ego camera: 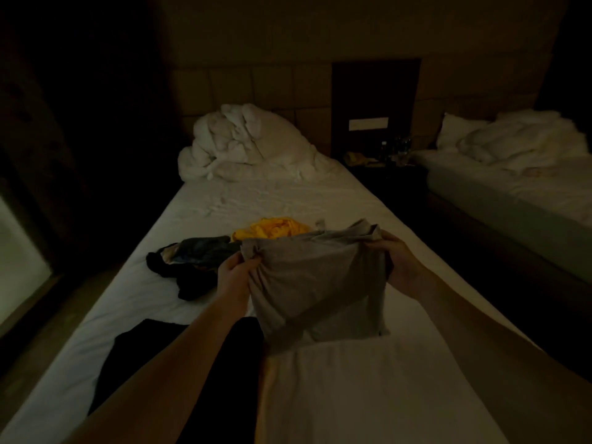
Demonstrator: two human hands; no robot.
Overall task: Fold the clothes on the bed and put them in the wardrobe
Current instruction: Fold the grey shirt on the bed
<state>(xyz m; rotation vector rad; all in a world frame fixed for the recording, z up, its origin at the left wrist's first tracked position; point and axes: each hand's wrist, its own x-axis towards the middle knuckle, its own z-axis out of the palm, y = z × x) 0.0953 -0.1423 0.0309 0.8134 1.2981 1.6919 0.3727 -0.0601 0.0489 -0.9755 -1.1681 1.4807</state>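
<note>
Two hands, left hand [235, 277] and right hand [398, 262], are closed on the grey garment [315, 280], held stretched crosswise above the bed [243, 200], its length hanging toward the near end.

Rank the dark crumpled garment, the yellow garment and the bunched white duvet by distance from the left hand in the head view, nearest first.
1. Dark crumpled garment, just beside the left hand, to its left.
2. Yellow garment, beyond the hand, mid-bed.
3. Bunched white duvet, far off at the head of the bed.
</note>
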